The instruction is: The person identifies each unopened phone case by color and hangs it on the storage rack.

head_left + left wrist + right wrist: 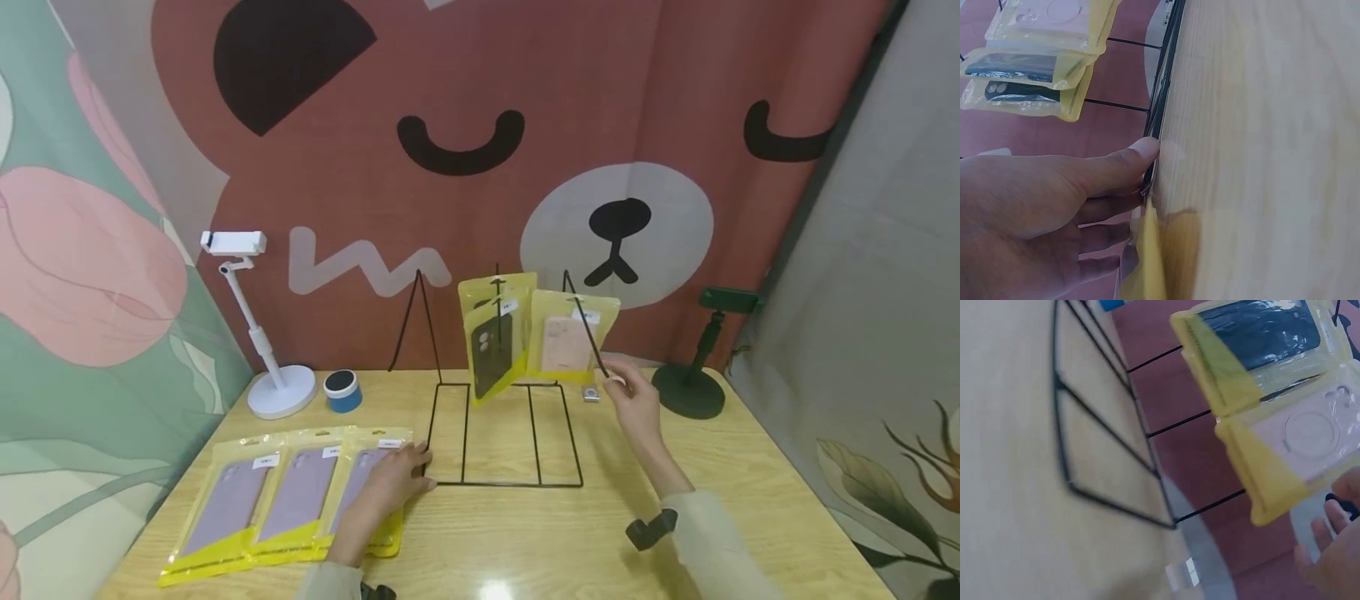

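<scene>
A black wire display rack (558, 485) stands on the table, its hooks slanting forward at the top. My left hand (392, 483) pinches the rack's front left corner between thumb and fingers, beside the packs on the table. The right hand (633, 402) pinches the tip of the rack's right hook. On that hook hangs a yellow-edged clear pouch with a pink phone case (567, 343). Pouches with dark phone cases (1266, 331) hang from the middle hook, one behind another. Three pouches with purple phone cases (296, 492) lie overlapping at the left, partly under my left hand and forearm.
A white phone stand (281, 392) and a small blue jar (342, 392) with a dark top are at the back left. At the back right stands a dark green stand (688, 392). A small silvery object (591, 393) lies near my right hand. Patterned curtains surround the table.
</scene>
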Demonstrator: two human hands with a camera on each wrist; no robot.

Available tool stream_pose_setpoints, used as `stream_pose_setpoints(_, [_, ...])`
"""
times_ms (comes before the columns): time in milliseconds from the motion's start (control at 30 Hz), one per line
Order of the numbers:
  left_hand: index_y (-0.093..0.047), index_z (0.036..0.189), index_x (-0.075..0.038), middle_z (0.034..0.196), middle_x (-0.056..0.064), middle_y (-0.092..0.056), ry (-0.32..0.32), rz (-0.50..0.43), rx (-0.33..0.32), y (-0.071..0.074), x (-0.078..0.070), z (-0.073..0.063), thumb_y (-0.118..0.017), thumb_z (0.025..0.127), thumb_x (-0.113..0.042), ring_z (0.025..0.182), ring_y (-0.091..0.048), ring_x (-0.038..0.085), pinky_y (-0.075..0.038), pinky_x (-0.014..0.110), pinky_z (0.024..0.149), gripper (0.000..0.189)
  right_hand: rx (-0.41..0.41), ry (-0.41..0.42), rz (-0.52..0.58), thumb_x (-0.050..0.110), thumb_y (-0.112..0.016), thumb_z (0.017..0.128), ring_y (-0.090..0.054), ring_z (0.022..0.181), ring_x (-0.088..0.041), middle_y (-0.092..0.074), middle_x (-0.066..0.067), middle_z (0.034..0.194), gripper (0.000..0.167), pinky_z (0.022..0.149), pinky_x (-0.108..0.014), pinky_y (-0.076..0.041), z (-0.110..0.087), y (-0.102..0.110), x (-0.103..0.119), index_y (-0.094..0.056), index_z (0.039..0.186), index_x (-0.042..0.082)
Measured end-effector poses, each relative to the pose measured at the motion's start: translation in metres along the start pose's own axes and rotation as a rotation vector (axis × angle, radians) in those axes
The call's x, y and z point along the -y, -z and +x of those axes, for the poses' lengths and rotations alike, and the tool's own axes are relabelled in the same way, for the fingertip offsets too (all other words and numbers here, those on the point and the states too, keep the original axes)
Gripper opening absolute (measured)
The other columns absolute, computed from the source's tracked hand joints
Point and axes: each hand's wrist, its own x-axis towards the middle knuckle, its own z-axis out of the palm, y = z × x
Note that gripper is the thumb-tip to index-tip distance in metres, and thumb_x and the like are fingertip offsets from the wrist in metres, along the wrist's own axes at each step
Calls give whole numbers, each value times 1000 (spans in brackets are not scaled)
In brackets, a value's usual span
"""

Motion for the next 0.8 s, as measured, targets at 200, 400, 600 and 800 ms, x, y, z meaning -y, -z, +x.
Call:
stream_pose_setpoints(200, [-63,125,-1,137,18,-53,-3,7,-5,-2,0,2,-75,83,-25,124,-47,46,-39,57,102,50,133,-118,-110,4,-59,95,-60,103,-4,-63,-21,119,26,87,-13,-48,-32,21,-23,-63,119,-4])
stream_pose_setpoints(400, [-64,124,-2,137,17,-53,21,-4,4,-1,1,2,-76,82,-26,125,-46,46,-38,58,102,50,536,-92,-262,8,-62,94,-51,123,-39,-54,-22,134,39,99,-45,-46,-55,21,-34,-55,131,-3])
stream_pose_setpoints(600, [-64,124,-2,138,16,-53,2,-15,1,-2,3,1,-75,83,-27,126,-46,46,-37,58,103,49,813,-34,-451,35,-70,88,-22,138,-49,-30,-24,152,72,107,-69,-18,-63,12,-38,-41,144,0])
stream_pose_setpoints(800, [-64,124,-2,137,16,-54,2,-3,1,-3,3,2,-75,83,-27,126,-46,45,-38,57,103,49,828,30,-571,43,-71,84,-20,138,-51,-29,-22,153,80,101,-77,-17,-65,8,-40,-41,143,-1])
